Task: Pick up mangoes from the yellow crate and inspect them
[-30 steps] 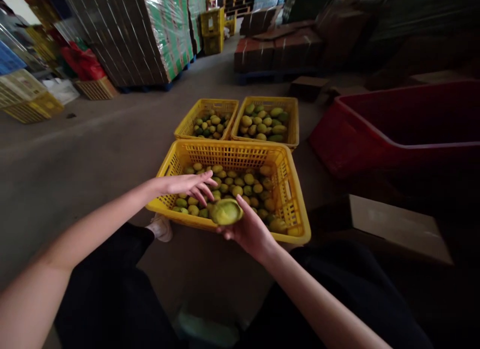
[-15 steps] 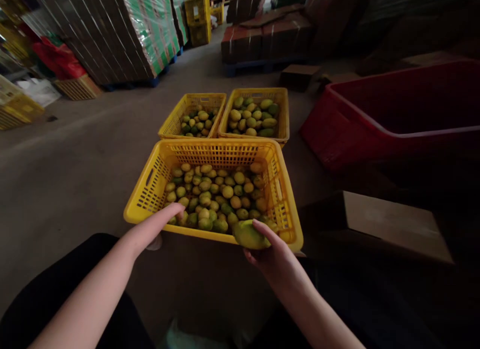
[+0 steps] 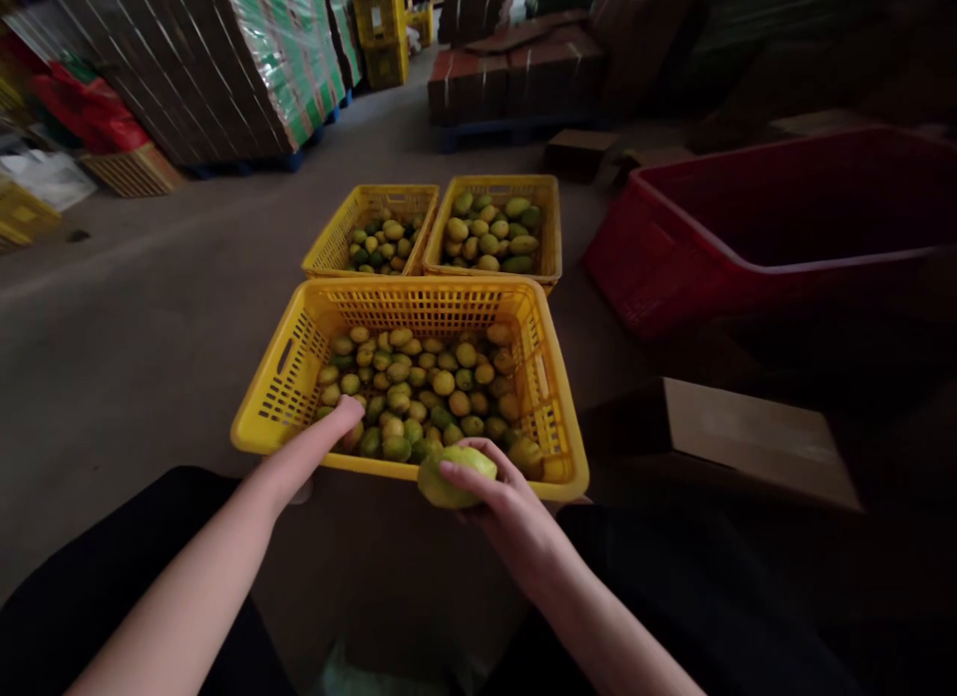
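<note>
My right hand (image 3: 512,497) is closed around a large yellow-green mango (image 3: 441,480), held over the front rim of the nearest yellow crate (image 3: 557,407). The thumb lies across the fruit's near side and the fingers wrap over its top. Inside the same crate, at the front left, my left hand (image 3: 348,415) reaches down to the smaller green and yellow mangoes (image 3: 408,387). Its fingers are bent downward and mostly hidden, so I cannot tell what they hold. One bigger mango (image 3: 525,458) rests in the front right corner.
Behind stand two more yellow crates of fruit, one at left (image 3: 321,249) and one at right (image 3: 551,239). To the right are a big red tub (image 3: 635,247) and a cardboard box (image 3: 755,432). Wrapped stacks (image 3: 284,58) and bundled cartons (image 3: 515,78) stand farther back.
The right hand has moved left with the mango and turned it, so the thumb now crosses its near side. The left hand stays at the crate's front left. The view has shifted slightly.
</note>
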Available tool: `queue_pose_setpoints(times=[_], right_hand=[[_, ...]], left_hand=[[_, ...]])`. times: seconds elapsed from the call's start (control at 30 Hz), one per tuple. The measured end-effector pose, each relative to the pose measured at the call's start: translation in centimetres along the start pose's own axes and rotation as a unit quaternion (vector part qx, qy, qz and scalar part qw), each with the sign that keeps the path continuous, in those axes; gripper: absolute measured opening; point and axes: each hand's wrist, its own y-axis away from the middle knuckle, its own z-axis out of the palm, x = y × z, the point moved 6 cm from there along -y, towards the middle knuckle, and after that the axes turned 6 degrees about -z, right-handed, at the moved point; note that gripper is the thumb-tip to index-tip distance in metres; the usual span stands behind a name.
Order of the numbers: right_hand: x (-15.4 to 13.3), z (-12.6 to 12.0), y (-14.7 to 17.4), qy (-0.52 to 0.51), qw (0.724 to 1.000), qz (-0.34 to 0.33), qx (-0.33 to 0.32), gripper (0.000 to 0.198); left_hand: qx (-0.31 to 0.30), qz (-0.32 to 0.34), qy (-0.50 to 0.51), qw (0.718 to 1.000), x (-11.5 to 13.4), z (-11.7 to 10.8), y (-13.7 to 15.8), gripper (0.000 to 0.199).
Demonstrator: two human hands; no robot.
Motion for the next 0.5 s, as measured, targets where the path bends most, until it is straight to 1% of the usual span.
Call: queue_pose_setpoints(times=[0.07,0.13,0.17,0.23,0.3,0.33,0.37,0.4,0.43,0.47,0.5], right_hand=[[0.1,1.1,-0.4,-0.009,0.999,-0.024,-0.023,0.044],[0.4,2.3,-0.7,-0.026,0.998,-0.039,-0.051,0.037],[0.6,2.8,-0.8,-0.031,0.997,-0.041,-0.064,0.035],[0.7,3.4,-0.8,-0.037,0.994,-0.051,-0.086,0.036],[0.5,3.7,-0.6,-0.038,0.991,-0.074,-0.101,0.040],[0.5,3.8,-0.6,-0.039,0.990,-0.087,-0.105,0.043],[0.4,3.8,-0.6,-0.040,0.989,-0.098,-0.107,0.045],[0.3,3.9,-0.6,-0.042,0.988,-0.106,-0.109,0.046],[0.3,4.0,-0.7,-0.044,0.987,-0.110,-0.110,0.047],[0.2,4.3,-0.8,-0.049,0.986,-0.112,-0.114,0.048],[0.0,4.7,-0.9,-0.058,0.985,-0.114,-0.120,0.048]], left_hand=[[0.059,-0.003,-0.013,0.998,-0.4,-1.5,-0.3,0.050],[0.110,-0.001,-0.017,0.994,-1.2,-3.6,0.5,0.047],[0.124,0.001,-0.018,0.992,-1.7,-4.8,1.3,0.046],[0.160,0.010,-0.020,0.987,-2.1,-7.5,3.8,0.047],[0.221,0.036,-0.006,0.975,-1.9,-10.4,7.6,0.059],[0.257,0.054,0.018,0.965,-1.6,-11.6,9.9,0.065],[0.287,0.074,0.059,0.953,-1.2,-12.5,12.2,0.067],[0.306,0.095,0.122,0.939,-0.9,-13.0,14.4,0.066],[0.304,0.118,0.206,0.923,-0.6,-13.0,16.2,0.061],[0.277,0.143,0.303,0.901,-0.4,-12.5,17.6,0.056],[0.226,0.165,0.406,0.870,0.0,-11.5,18.4,0.055]])
